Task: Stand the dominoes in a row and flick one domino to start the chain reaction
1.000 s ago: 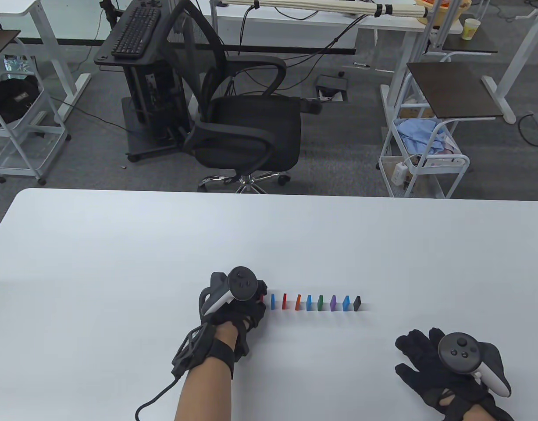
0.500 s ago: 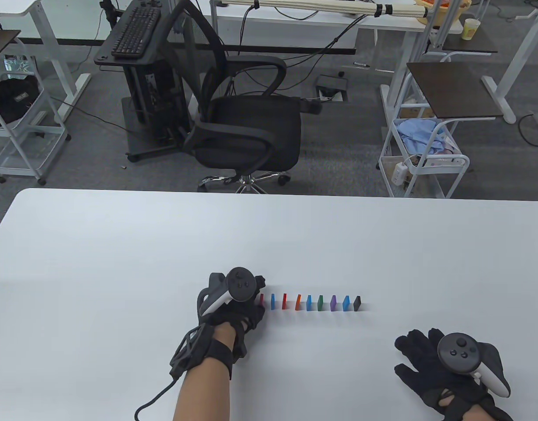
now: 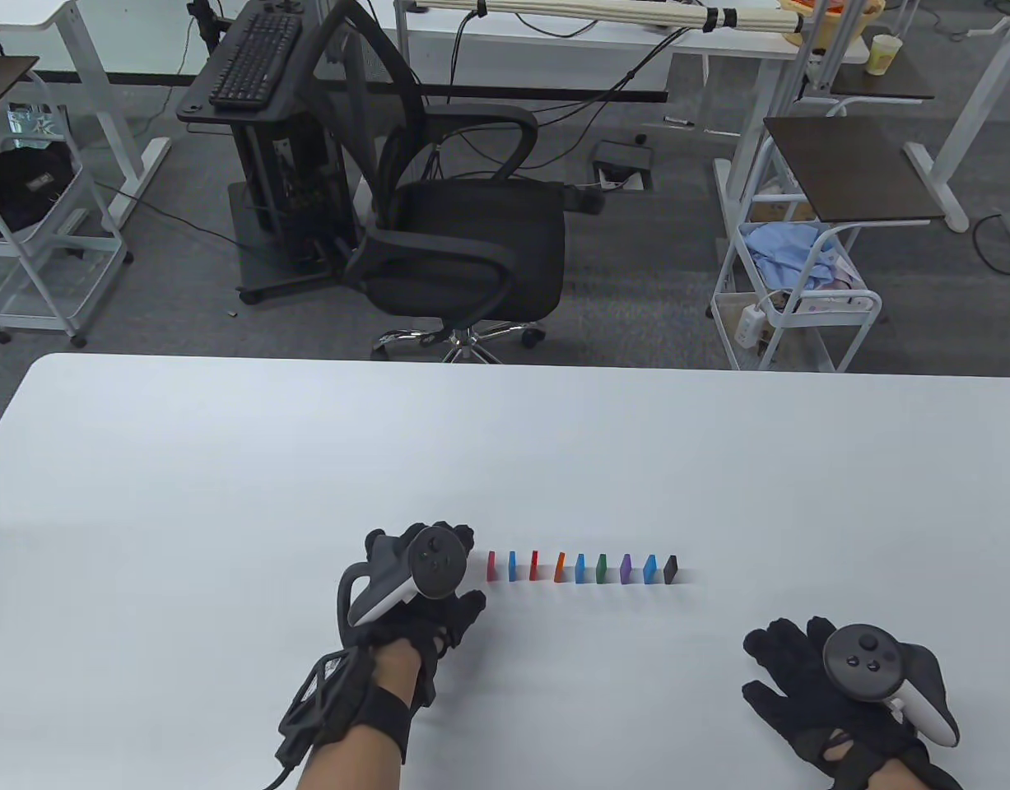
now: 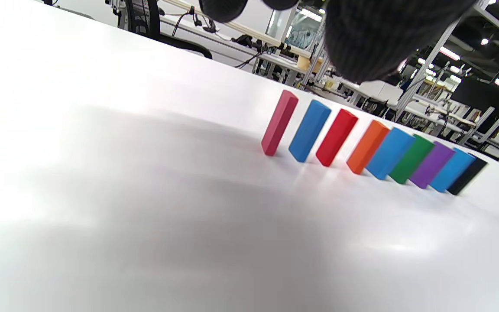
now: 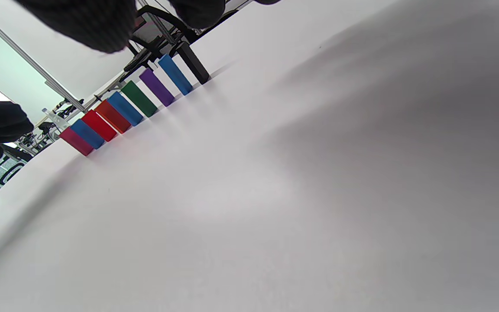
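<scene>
Several coloured dominoes stand upright in a row on the white table (image 3: 225,461), from a pink domino (image 3: 492,566) at the left end to a black domino (image 3: 671,569) at the right. My left hand (image 3: 470,569) sits just left of the pink domino (image 4: 280,123), a small gap away, holding nothing; its fingertips (image 4: 362,43) hang loosely above the row. My right hand (image 3: 788,666) lies flat on the table, below and right of the black domino (image 5: 193,63), fingers spread.
Beyond the table's far edge stand a black office chair (image 3: 463,247), a keyboard stand (image 3: 253,62) and a white wire cart (image 3: 801,304). Bare table surface lies around the row on all sides.
My left hand has let go of the pink domino and drawn back to the left and towards me. The pink domino now stands free. The right hand has stayed put.
</scene>
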A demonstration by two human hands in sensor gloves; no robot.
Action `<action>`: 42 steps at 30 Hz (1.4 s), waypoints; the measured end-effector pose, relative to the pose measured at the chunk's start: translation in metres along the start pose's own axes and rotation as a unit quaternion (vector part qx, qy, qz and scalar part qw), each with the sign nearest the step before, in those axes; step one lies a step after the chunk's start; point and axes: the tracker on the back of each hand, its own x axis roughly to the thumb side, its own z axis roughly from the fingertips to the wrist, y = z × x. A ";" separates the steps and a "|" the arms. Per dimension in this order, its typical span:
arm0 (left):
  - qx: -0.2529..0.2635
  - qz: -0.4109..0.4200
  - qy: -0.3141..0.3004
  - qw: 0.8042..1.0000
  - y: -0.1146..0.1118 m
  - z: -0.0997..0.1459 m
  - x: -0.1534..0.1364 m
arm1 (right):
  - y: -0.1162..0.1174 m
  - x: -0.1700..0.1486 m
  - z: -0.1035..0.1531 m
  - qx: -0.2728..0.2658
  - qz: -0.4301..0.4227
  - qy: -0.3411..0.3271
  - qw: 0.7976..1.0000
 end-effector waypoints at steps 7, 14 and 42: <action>0.005 -0.059 0.006 0.998 -0.006 0.044 0.006 | 0.001 0.000 0.000 0.001 -0.001 -0.005 1.000; -0.005 -0.058 0.015 0.998 -0.032 0.075 0.014 | 0.002 0.000 0.002 0.000 -0.001 -0.004 1.000; -0.037 -0.078 0.003 0.996 -0.058 0.075 0.011 | 0.002 -0.006 -0.005 0.017 0.041 0.048 0.998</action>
